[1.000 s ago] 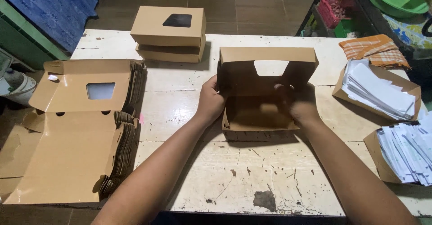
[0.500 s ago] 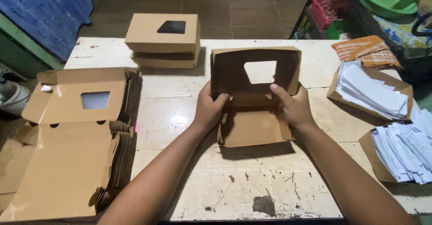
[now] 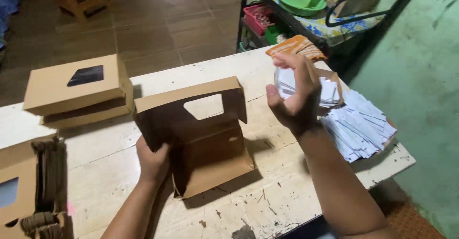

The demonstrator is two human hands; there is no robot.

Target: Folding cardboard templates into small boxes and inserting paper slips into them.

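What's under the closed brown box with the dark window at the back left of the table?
The windowed box rests on a second closed brown box, only its front edge showing. Beneath both is the white table. The lower box's top, and whether it has a window, is covered.

Flat box stack (image 3: 33, 191) cut off left

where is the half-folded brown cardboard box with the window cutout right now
In the head view the half-folded brown cardboard box with the window cutout stands mid-table, held at its left edge by the left hand, right of the stacked closed brown boxes.
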